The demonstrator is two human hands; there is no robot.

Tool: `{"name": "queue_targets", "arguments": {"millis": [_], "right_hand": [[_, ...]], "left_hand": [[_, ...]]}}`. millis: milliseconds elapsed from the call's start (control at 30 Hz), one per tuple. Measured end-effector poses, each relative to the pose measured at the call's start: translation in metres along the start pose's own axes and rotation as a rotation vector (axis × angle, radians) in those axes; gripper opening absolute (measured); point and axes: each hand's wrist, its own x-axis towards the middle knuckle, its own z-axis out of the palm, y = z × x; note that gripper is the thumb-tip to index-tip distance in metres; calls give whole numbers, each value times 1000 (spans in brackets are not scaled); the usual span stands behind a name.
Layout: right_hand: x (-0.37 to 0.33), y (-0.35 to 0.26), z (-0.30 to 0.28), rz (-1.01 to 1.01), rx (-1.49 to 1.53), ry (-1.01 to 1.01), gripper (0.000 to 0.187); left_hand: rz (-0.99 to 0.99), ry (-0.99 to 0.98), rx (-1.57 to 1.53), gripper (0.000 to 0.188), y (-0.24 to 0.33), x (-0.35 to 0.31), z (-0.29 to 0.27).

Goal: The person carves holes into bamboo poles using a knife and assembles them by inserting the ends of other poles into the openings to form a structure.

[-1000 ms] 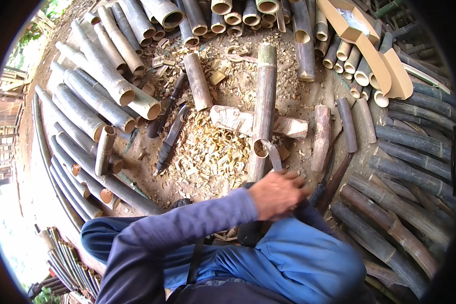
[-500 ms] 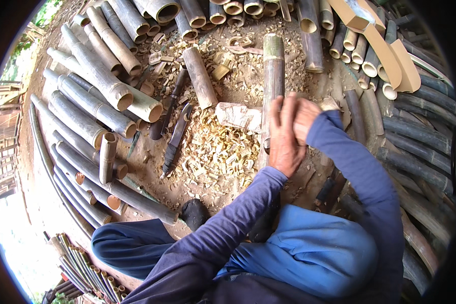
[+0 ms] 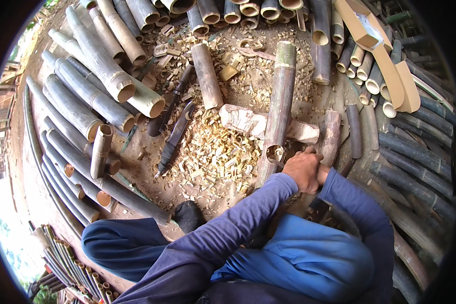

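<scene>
A long bamboo tube [image 3: 280,91] lies across a pale, stripped wood block [image 3: 242,120], its near end pointing toward me with an opening in view. Just right of that end, my left hand [image 3: 301,169] is curled, its back facing up. My right hand [image 3: 322,174] is pressed against it and mostly covered. Whatever they hold, if anything, is hidden. Beside the hands a short reddish log [image 3: 331,136] lies on the ground. A dark handle [image 3: 316,206] shows partly under my right forearm.
Pale wood chips [image 3: 220,152] cover the ground by the tube. A dark-handled knife [image 3: 176,138] lies left, near a shorter bamboo piece [image 3: 206,76]. Bamboo tubes [image 3: 93,91] are stacked left, far and right. A cardboard box [image 3: 357,30] sits at the far right.
Both hands have come off the bamboo tube and moved toward me and slightly right. The tube's near opening, covered before, now shows. The view has shifted a little.
</scene>
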Motion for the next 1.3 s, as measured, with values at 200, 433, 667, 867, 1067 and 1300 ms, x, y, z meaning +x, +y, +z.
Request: {"name": "queue_targets", "arguments": {"millis": [200, 433, 667, 867, 1067, 1300], "right_hand": [[-3, -46, 41, 286, 618, 164, 38], [-4, -129, 63, 514, 1943, 347, 42], [-61, -100, 80, 528, 1575, 703, 31], [-37, -23, 224, 693, 589, 966, 53], [-25, -44, 226, 739, 523, 720, 59], [-41, -36, 225, 720, 516, 687, 58]], "left_hand": [[54, -444, 104, 96, -5, -14, -34], [201, -400, 24, 77, -21, -32, -58], [137, 1249, -307, 53, -57, -140, -170], [-1192, 1664, 298, 85, -206, -333, -181], [-1283, 1631, -118, 85, -237, -396, -134], [-916, 1737, -168, 59, -185, -366, -131]]}}
